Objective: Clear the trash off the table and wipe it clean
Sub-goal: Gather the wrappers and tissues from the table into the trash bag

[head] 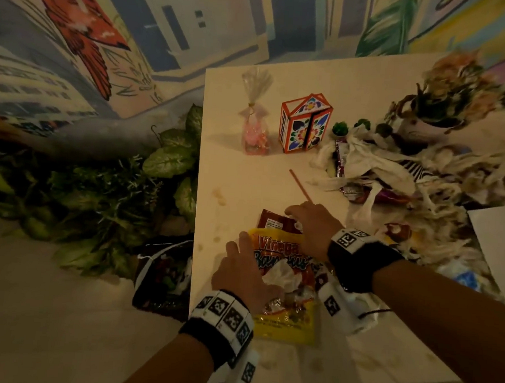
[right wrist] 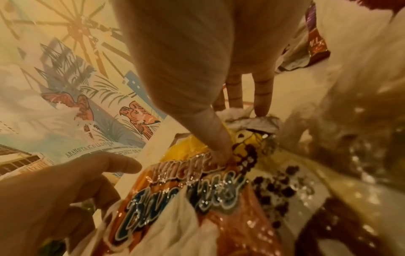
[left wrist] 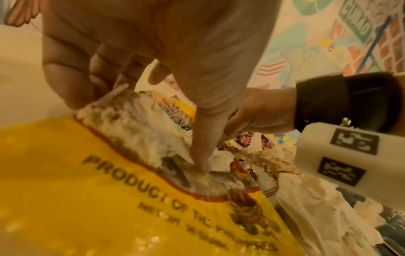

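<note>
- Yellow snack bag (head: 282, 324): flat on table (head: 240, 173), near front-left edge, w/ crumpled tissue (head: 279, 276) on top.
- My left hand (head: 241, 275): fingers spread, thumb pressing tissue.
- My right hand (head: 311, 226): fingers straight, pressing bag top & brown wrapper (head: 273, 221).

White table (head: 246, 173) carries yellow snack bag (head: 282, 324), straw (head: 300, 185), crumpled tissues (head: 361, 162).

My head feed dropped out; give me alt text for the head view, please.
Both hands, left and right, press on a yellow snack bag and crumpled tissue at the table's near edge; more wrappers and shredded paper lie behind.
</note>
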Motion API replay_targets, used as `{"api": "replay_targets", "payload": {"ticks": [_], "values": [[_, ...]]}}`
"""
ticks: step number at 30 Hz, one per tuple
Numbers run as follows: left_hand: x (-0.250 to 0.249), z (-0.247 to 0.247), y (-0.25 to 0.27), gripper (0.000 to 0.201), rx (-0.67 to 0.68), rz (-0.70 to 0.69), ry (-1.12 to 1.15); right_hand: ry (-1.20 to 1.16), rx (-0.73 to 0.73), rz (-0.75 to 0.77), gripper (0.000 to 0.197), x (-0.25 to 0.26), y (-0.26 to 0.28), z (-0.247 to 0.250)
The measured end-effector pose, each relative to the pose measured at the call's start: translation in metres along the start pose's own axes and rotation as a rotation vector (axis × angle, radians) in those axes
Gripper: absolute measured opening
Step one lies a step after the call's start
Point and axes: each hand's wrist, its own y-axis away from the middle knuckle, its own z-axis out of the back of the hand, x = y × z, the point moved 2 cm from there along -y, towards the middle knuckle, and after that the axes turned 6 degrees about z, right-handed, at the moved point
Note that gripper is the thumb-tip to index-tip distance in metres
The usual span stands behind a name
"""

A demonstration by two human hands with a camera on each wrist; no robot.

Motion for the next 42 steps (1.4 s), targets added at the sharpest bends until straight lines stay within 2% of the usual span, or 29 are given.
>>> {"api": "replay_targets", "payload": {"ticks": [3,5,7,11,13,16,20,23,27,31,33,38,42], "values": [[0.0,-0.005,-0.002,0.107,-0.022,0.054,0.054,0.058,0.008,-0.014,0.079,0.002,-0.006,-0.005],[0.0,-0.007,-0.002,0.089,-0.035,0.084,0.095,0.093,0.006,-0.047,0.072,0.004,-0.009,-0.006],[0.001,-0.008,-0.004,0.081,-0.032,0.112,0.12,0.103,0.023,-0.061,0.062,0.005,-0.012,-0.006],[0.004,-0.009,-0.005,0.073,-0.009,0.106,0.146,-0.015,0.058,-0.037,0.043,0.001,-0.016,0.001],[0.007,-0.008,-0.006,0.062,0.013,0.11,0.156,-0.07,0.086,0.0,0.032,-0.004,-0.014,0.008],[0.01,-0.002,-0.009,0.037,0.022,0.094,0.178,-0.144,0.111,0.032,0.039,-0.015,-0.012,0.016],[0.011,0.004,-0.008,0.042,-0.013,-0.006,0.268,-0.413,0.053,0.049,0.035,-0.027,-0.008,0.027],[0.009,0.006,-0.008,0.025,-0.017,-0.024,0.395,-0.593,0.06,0.008,0.03,-0.033,-0.001,0.041],[0.009,0.013,-0.013,0.027,-0.043,0.015,0.491,-0.65,0.05,-0.02,0.023,-0.041,0.008,0.062],[0.004,0.02,-0.011,0.023,0.046,-0.051,0.606,-0.579,-0.108,-0.115,0.022,-0.053,0.014,0.081],[0.002,0.023,-0.011,0.03,0.077,-0.077,0.666,-0.589,-0.205,-0.148,0.019,-0.056,0.015,0.09],[0.004,0.027,-0.015,0.026,0.12,-0.028,0.843,-0.649,-0.476,-0.237,0.012,-0.065,0.017,0.108],[0.014,0.035,-0.015,0.018,0.116,-0.049,0.938,-0.719,-0.621,-0.277,0.016,-0.062,0.021,0.119]]}}
